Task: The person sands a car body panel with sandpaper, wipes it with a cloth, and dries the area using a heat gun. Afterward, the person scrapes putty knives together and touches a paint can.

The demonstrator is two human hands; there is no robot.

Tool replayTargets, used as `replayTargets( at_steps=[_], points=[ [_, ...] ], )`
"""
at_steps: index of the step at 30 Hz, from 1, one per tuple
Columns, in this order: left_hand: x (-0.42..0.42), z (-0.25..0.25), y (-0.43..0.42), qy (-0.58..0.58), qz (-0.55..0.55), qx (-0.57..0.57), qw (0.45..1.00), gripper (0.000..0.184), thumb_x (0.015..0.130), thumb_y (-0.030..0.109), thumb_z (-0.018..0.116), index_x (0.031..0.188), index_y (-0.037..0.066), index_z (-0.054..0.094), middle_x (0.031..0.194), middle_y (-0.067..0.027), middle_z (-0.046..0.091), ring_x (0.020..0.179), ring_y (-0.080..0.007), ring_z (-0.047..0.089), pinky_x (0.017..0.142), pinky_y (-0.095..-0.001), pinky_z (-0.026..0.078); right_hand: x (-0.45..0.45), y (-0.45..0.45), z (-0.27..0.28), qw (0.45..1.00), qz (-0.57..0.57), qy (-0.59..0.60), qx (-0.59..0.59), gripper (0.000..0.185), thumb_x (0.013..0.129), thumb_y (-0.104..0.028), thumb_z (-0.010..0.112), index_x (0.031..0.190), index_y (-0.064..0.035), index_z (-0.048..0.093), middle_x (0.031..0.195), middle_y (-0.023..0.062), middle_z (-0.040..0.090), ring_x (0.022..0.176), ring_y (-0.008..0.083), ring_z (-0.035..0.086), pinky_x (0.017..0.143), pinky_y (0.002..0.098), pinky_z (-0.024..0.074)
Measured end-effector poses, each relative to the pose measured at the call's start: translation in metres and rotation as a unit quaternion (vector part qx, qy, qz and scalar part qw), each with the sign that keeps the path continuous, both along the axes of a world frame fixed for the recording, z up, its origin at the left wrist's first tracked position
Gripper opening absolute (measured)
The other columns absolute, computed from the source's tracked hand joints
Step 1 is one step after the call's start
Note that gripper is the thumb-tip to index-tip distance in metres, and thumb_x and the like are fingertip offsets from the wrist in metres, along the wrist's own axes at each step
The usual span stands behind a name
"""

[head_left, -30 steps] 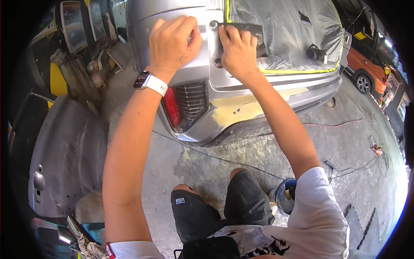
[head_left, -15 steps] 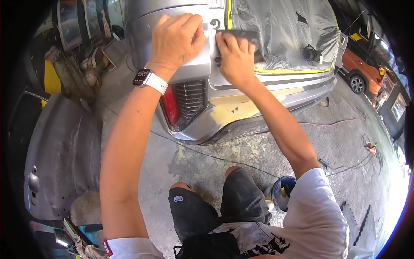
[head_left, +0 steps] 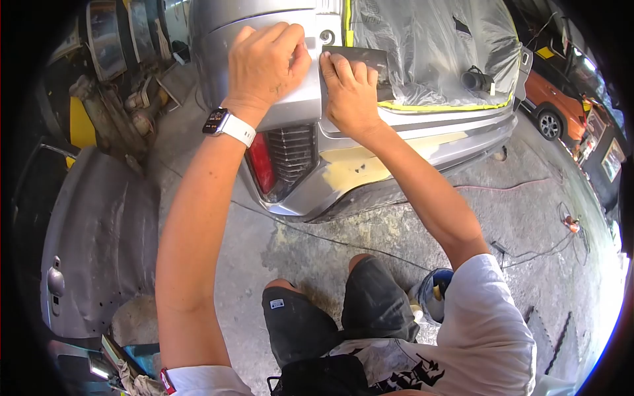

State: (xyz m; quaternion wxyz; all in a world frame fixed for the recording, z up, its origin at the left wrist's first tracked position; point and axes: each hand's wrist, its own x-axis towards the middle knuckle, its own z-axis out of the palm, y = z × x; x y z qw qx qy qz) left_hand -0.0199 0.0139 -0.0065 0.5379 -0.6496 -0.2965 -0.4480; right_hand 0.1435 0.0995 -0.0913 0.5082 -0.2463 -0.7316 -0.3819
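My left hand, with a watch on its wrist, is curled into a fist and rests on the silver rear body panel of a car; nothing shows in it. My right hand presses a dark grey sheet that looks like sandpaper onto the panel edge beside the plastic-covered opening, fingertips over the sheet. Below the hands are a red tail light and a bumper with a yellowish filler patch.
Plastic film edged with yellow tape covers the car's rear opening. A loose grey car door stands at left. A bucket sits by my right leg. A cable crosses the concrete floor. An orange car is at right.
My right hand has slid slightly left with the sandpaper, closer to my left hand. My left fist stays against the panel.
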Motion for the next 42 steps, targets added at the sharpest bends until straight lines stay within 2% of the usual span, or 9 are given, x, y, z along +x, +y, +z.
replayTargets(
  at_steps=[4, 8, 15, 20, 21, 29, 31, 36, 42],
  points=[
    [0.0, -0.001, 0.0, -0.008, 0.005, -0.01, 1.0, 0.013, 0.079, 0.012, 0.071, 0.077, 0.014, 0.059, 0.07, 0.0035, 0.063, 0.061, -0.0206, 0.06, 0.065, -0.0331, 0.041, 0.004, 0.014, 0.022, 0.999, 0.021, 0.003, 0.034, 0.06, 0.079, -0.012, 0.06, 0.138, -0.0058, 0.058, 0.124, 0.0024, 0.055, 0.101, 0.0263, 0.05, 0.09, 0.044, 0.0377],
    [0.001, -0.002, 0.0, -0.003, -0.001, -0.006, 1.0, 0.013, 0.079, 0.012, 0.072, 0.077, 0.014, 0.059, 0.069, 0.0039, 0.062, 0.06, -0.0193, 0.06, 0.065, -0.0329, 0.041, 0.009, 0.008, -0.004, 1.0, 0.005, -0.02, 0.008, 0.056, 0.08, -0.012, 0.059, 0.136, -0.0062, 0.06, 0.125, 0.0023, 0.055, 0.102, 0.0262, 0.05, 0.091, 0.0431, 0.0375],
    [0.001, -0.001, -0.001, -0.002, 0.005, -0.012, 1.0, 0.012, 0.079, 0.012, 0.072, 0.078, 0.014, 0.06, 0.067, 0.0044, 0.061, 0.059, -0.0178, 0.059, 0.064, -0.0325, 0.04, -0.004, 0.007, 0.005, 1.0, 0.025, 0.013, 0.009, 0.057, 0.08, -0.012, 0.06, 0.136, -0.006, 0.061, 0.125, 0.0018, 0.055, 0.103, 0.0256, 0.049, 0.092, 0.0422, 0.0371],
    [0.001, 0.0, -0.001, -0.002, -0.003, -0.001, 1.0, 0.013, 0.077, 0.011, 0.07, 0.077, 0.014, 0.058, 0.067, 0.0024, 0.059, 0.061, -0.0198, 0.059, 0.063, -0.0341, 0.04, 0.016, 0.017, -0.006, 0.999, 0.009, -0.004, 0.039, 0.059, 0.078, -0.013, 0.062, 0.137, -0.0107, 0.061, 0.122, 0.001, 0.056, 0.101, 0.0268, 0.049, 0.091, 0.0447, 0.0375],
    [0.002, -0.001, -0.001, -0.007, -0.012, -0.006, 1.0, 0.013, 0.076, 0.01, 0.068, 0.075, 0.013, 0.055, 0.067, 0.0003, 0.058, 0.064, -0.0218, 0.06, 0.063, -0.0357, 0.04, 0.014, 0.019, 0.005, 0.999, -0.013, 0.017, -0.026, 0.064, 0.076, -0.009, 0.063, 0.141, -0.0141, 0.059, 0.127, 0.0001, 0.055, 0.104, 0.0277, 0.05, 0.093, 0.0447, 0.0367],
    [0.0, 0.0, 0.0, 0.004, -0.002, -0.004, 1.0, 0.012, 0.078, 0.011, 0.072, 0.077, 0.014, 0.06, 0.067, 0.0035, 0.06, 0.059, -0.0183, 0.059, 0.064, -0.0328, 0.04, 0.016, 0.012, -0.004, 1.0, 0.01, 0.005, 0.026, 0.063, 0.075, -0.013, 0.064, 0.138, -0.0081, 0.059, 0.12, 0.0033, 0.055, 0.101, 0.0273, 0.049, 0.089, 0.0437, 0.0372],
    [0.001, 0.0, 0.001, 0.001, -0.007, -0.005, 1.0, 0.013, 0.078, 0.011, 0.072, 0.077, 0.014, 0.06, 0.067, 0.0034, 0.061, 0.06, -0.0185, 0.059, 0.064, -0.0329, 0.04, 0.013, 0.019, 0.015, 0.999, 0.015, 0.025, 0.017, 0.063, 0.075, -0.012, 0.063, 0.137, -0.007, 0.059, 0.121, 0.003, 0.055, 0.1, 0.027, 0.049, 0.09, 0.0447, 0.0374],
    [0.0, 0.0, -0.001, 0.01, 0.003, 0.004, 1.0, 0.012, 0.078, 0.012, 0.072, 0.077, 0.014, 0.061, 0.069, 0.0033, 0.063, 0.061, -0.0189, 0.061, 0.065, -0.0328, 0.041, 0.007, 0.004, -0.014, 1.0, 0.024, -0.01, 0.005, 0.061, 0.077, -0.012, 0.063, 0.137, -0.0069, 0.059, 0.118, 0.003, 0.056, 0.1, 0.0276, 0.049, 0.089, 0.0444, 0.0369],
    [0.0, -0.001, -0.002, 0.006, 0.007, -0.005, 1.0, 0.012, 0.078, 0.012, 0.072, 0.078, 0.014, 0.061, 0.068, 0.0032, 0.062, 0.061, -0.0193, 0.06, 0.065, -0.0327, 0.041, 0.009, 0.008, 0.009, 1.0, -0.013, 0.02, -0.011, 0.059, 0.078, -0.012, 0.062, 0.137, -0.0032, 0.058, 0.117, 0.004, 0.056, 0.099, 0.0274, 0.049, 0.088, 0.0452, 0.0384]
  ],
)
